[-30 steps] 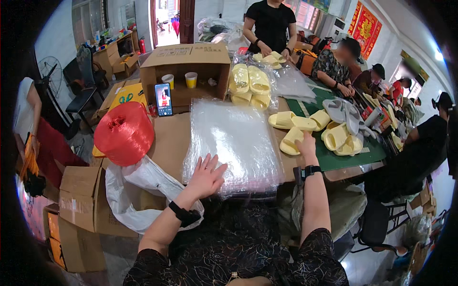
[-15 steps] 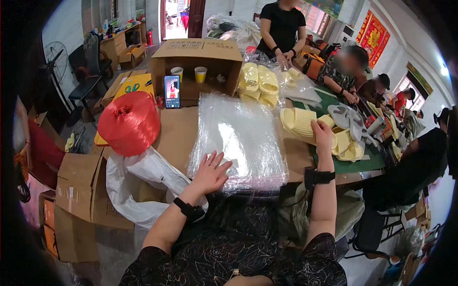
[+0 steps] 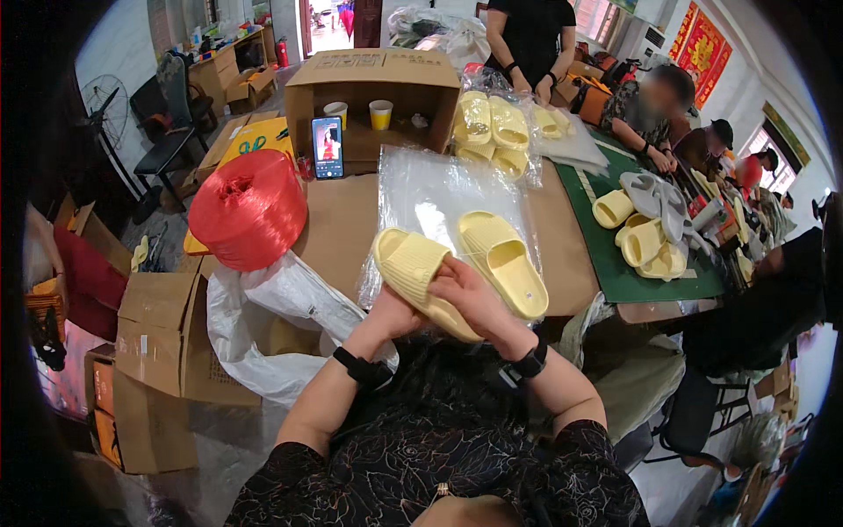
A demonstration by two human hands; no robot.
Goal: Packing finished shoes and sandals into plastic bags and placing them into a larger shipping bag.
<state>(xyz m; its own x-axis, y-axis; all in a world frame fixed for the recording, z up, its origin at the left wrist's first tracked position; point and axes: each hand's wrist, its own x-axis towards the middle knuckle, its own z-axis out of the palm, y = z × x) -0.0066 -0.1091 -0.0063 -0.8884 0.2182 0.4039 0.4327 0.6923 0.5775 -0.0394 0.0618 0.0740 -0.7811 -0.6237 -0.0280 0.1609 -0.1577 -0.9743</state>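
Observation:
A pale yellow slide slipper (image 3: 409, 265) with a ribbed strap is held tilted just above a stack of clear plastic bags (image 3: 413, 189). My left hand (image 3: 394, 312) is under its near left side, fingers mostly hidden by the slipper. Closed on its right edge is my right hand (image 3: 472, 297), fingers bent over the side. A second yellow slipper (image 3: 507, 263) lies on the bags just right of my hands, its toe pointing away from me.
A red twine roll (image 3: 248, 209) and a phone (image 3: 327, 147) stand left of the bags. Behind are an open cardboard box (image 3: 372, 75) and bagged slippers (image 3: 492, 123). Loose yellow and grey slippers lie on a green mat (image 3: 587, 206) at right. Co-workers stand beyond.
My right hand has come left from the table's right side with yellow slippers. One now lies on the bags; both hands hold the other. My left hand has lifted off the bags.

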